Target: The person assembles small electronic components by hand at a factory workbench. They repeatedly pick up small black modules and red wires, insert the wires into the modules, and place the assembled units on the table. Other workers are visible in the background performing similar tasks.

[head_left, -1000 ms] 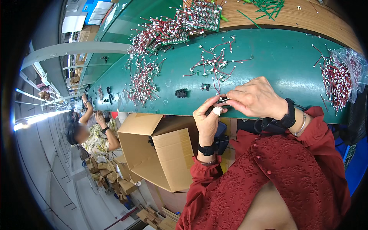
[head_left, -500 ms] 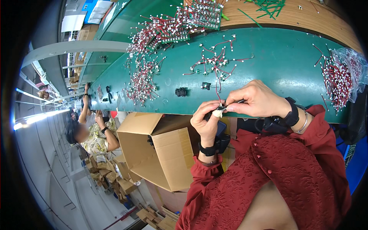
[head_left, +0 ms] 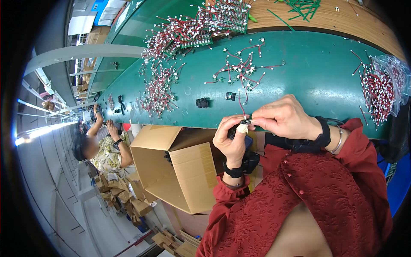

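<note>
My left hand (head_left: 231, 139) is closed around a small black part (head_left: 232, 132) at the table's near edge. One digit of it wears a whitish finger cot (head_left: 242, 128). From the held part a thin red wire (head_left: 242, 106) with white connectors rises onto the green surface. My right hand (head_left: 284, 118) meets the left one, thumb and forefinger pinched at the part; whatever lies between these fingertips is too small to make out. Beyond the hands sit two black parts, one (head_left: 230, 96) close by and another (head_left: 202, 103) farther left.
Red-wired connectors lie in a loose cluster (head_left: 242, 70), a larger heap (head_left: 160, 90) and a plastic bag (head_left: 391, 77) on the green table (head_left: 308, 64). Wired green boards (head_left: 229, 17) are stacked at the back. An open cardboard box (head_left: 192, 171) stands below the edge. Another person (head_left: 109, 147) works at the left.
My right hand has turned slightly, its fingers now more curled over the part. The red wire has shifted a little. At the left, the other person's hands have moved.
</note>
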Available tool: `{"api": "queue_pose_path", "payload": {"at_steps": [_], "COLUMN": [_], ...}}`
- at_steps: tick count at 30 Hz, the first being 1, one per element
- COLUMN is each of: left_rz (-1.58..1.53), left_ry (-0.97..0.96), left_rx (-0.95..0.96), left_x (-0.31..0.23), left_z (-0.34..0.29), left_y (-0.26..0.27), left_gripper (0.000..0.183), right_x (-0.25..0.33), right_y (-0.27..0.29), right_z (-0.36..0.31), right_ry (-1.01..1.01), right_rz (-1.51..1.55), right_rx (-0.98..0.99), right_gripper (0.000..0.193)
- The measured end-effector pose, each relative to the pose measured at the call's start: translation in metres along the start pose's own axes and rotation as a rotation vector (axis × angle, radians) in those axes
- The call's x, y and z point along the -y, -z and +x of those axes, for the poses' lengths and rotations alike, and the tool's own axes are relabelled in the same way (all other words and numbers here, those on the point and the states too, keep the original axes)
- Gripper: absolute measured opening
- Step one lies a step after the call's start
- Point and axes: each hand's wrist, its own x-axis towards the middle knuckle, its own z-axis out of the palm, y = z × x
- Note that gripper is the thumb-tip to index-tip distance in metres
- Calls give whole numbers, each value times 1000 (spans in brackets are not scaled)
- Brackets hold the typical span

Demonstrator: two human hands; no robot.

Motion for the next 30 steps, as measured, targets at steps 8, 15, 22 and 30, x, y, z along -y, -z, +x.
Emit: {"api": "queue_pose_path", "payload": {"at_steps": [8,15,22,30], "left_rz": [-28,-303,-359,-439], "left_ry": [23,132,226,305], "left_rx": [-46,-137,71,-4], "left_x": [3,3,7,9], "left_z": [0,13,11,6], "left_y": [-8,5,5,7], "left_gripper": [14,20,22,27], "right_x": [-1,-1,-4,-4], "right_y": [4,7,7,8], "right_z": [-3,2,5,3], "right_ry": [266,128,29,35], "right_rz": [-466,-404,-285,-326], "right_rx": [-65,-71,-59,0], "right_gripper": [17,14,12,13]}}
